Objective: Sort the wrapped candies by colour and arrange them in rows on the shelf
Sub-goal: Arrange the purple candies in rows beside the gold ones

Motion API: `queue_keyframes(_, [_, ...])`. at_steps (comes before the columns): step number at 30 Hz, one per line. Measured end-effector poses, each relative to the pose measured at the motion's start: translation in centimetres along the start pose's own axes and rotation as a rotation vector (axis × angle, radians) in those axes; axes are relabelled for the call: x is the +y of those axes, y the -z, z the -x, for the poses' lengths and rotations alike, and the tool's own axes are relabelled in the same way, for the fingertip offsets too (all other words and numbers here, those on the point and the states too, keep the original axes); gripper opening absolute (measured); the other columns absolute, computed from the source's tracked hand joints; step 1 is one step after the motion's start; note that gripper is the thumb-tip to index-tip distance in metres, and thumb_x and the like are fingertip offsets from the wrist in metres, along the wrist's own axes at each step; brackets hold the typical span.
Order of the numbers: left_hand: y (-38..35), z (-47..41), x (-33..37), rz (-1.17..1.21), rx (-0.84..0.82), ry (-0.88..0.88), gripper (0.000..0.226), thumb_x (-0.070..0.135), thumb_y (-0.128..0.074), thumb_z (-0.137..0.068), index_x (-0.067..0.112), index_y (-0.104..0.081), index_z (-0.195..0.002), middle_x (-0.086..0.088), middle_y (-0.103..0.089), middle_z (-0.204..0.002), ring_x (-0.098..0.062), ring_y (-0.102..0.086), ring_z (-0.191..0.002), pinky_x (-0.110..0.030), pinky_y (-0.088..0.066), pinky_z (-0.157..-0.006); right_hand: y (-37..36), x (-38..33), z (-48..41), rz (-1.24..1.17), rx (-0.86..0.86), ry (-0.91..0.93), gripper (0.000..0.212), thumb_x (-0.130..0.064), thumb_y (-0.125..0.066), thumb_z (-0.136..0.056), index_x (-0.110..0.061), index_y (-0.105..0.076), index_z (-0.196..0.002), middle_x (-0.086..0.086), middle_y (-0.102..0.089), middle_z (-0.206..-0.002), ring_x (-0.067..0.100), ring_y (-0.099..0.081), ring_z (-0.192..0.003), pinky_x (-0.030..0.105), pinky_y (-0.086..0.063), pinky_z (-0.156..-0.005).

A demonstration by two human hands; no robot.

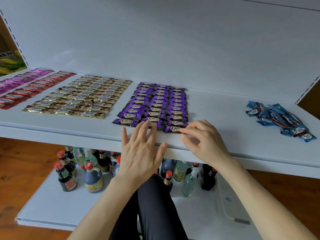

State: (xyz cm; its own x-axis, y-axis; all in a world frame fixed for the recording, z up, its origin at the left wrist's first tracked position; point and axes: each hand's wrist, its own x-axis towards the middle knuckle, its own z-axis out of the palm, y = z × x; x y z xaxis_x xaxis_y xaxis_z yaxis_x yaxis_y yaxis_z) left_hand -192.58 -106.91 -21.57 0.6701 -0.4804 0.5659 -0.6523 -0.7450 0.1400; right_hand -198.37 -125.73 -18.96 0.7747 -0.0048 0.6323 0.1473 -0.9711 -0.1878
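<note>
Purple foil wraps the front candy (174, 129), whose right-hand wrapper tail is pinched between the curled thumb and forefinger of the right hand (202, 135); the candy lies flat at the near end of the rightmost column, close to the front edge of the shelf (225, 118). The left hand (140, 149) is spread flat with straight fingers and grips nothing; its fingertips rest on the nearest candy of the middle column, just beside the pinched one. Both columns belong to the purple block (159, 103), three columns wide, its pieces lying crosswise and running back toward the rear panel. To the left, apart from this block, lie the gold candies (83, 97) in three columns; further left, the red candies (32, 89) in one column; at the far left, the magenta candies (20, 78), partly cut by the frame. Well to the right, the blue candies (280, 120) lie in a loose, unsorted heap. Below the shelf, a lower shelf (52, 205) carries upright bottles (93, 177), mostly red-capped, and a white perforated tray (228, 200); a dark trouser leg (152, 205) shows between the forearms; a wooden floor (26, 161) lies on either side.
</note>
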Motion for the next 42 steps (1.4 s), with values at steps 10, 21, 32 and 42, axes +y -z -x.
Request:
queue_keyframes(10, [-0.2,0.7,1.5,0.113,0.108,-0.124,0.051,0.043,-0.038,-0.09,0.006,-0.066,-0.111,-0.007,-0.063,-0.111,-0.023,-0.053,-0.108,-0.05,-0.038,-0.1,0.2,0.2,0.0,-0.132,0.182,-0.213,0.034,-0.028,-0.042,-0.081,-0.007,-0.069,-0.083,0.003,-0.067,-0.079,0.023,-0.059,-0.078,0.019,-0.038,-0.066])
queue_keyframes(21, [-0.7,0.4,2.9,0.077,0.072,-0.112,0.051,0.045,-0.038,-0.089,0.007,-0.065,-0.108,-0.007,-0.064,-0.109,-0.026,-0.054,-0.102,-0.045,-0.039,-0.092,0.1,0.1,0.0,-0.086,0.093,-0.256,0.042,-0.036,-0.034,-0.071,-0.01,-0.065,-0.067,0.001,-0.064,-0.072,0.02,-0.058,-0.075,0.029,-0.046,-0.058])
queue_keyframes(32, [-1.0,0.6,3.0,0.102,0.109,-0.107,0.051,0.041,-0.042,-0.087,0.002,-0.065,-0.11,-0.014,-0.063,-0.111,-0.033,-0.06,-0.097,-0.048,-0.047,-0.089,0.1,-0.3,-0.1,-0.096,0.04,-0.19,0.039,-0.037,-0.043,-0.078,-0.015,-0.074,-0.076,0.002,-0.064,-0.078,0.01,-0.051,-0.081,0.024,-0.043,-0.063])
queue_keyframes(42, [-1.4,0.6,2.8,0.095,0.127,-0.129,0.049,0.04,-0.042,-0.087,0.002,-0.064,-0.11,-0.013,-0.064,-0.111,-0.029,-0.051,-0.099,-0.045,-0.036,-0.091,0.4,-0.7,-0.1,-0.081,0.008,-0.223,0.033,-0.032,-0.049,-0.078,-0.011,-0.074,-0.076,0.005,-0.063,-0.078,0.022,-0.057,-0.082,0.027,-0.043,-0.064])
